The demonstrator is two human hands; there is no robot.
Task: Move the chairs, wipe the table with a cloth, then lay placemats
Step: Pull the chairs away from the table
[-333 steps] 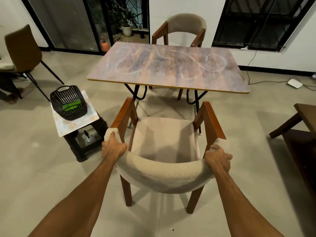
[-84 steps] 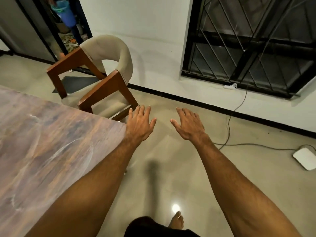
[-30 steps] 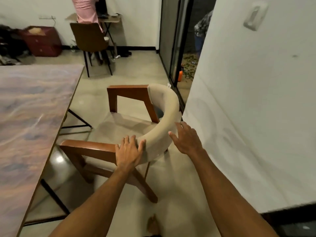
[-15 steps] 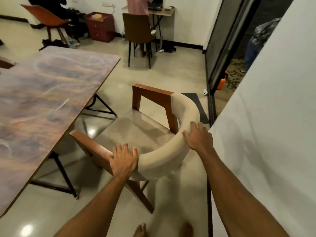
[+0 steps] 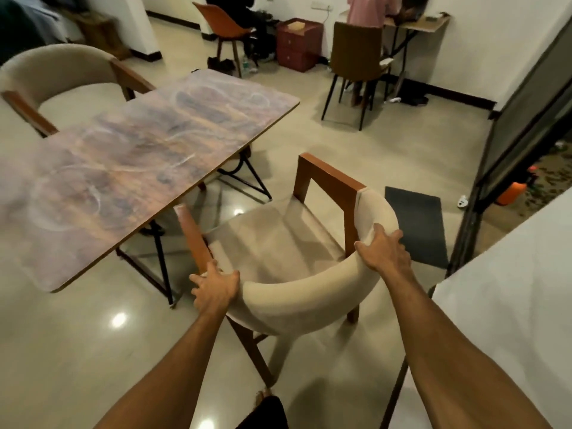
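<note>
Head view. Chair (image 5: pixel 278 243), centre: curved backrest padded in beige napped fabric, flat seat in the same cloth, squared arms and legs of reddish-brown wood; it stands on the floor (image 5: pixel 62 351) with its left arm just beside the table's near long edge. Left hand (image 5: pixel 216 289), 7 o'clock of the chair: fingers curled over the backrest's left end where the padding meets the wooden arm, grasping it. Right hand (image 5: pixel 382 250), 3 o'clock of the chair: fingers wrapped over the right bend of the backrest, grasping it. Table (image 5: pixel 139 168), 10 o'clock: rectangular top with rounded corners, mottled brown and purple wood-grain finish marked by pale looping smears, on thin black metal legs. Second chair (image 5: pixel 55 75), far 10 o'clock, beyond the table: same beige padding and wood arms. Floor: glossy pale tile with lamp glints. Mat (image 5: pixel 418 224), 2 o'clock: dark grey, rectangular, flat. Cabinet (image 5: pixel 297 44), 12 o'clock: small, red, two drawers closed, contents unseen; a tan box (image 5: pixel 295 25) on top. Orange chair (image 5: pixel 226 24), 11 o'clock: moulded shell. Brown chair (image 5: pixel 356 54), 1 o'clock: thin black legs, at a desk (image 5: pixel 424 21).
</note>
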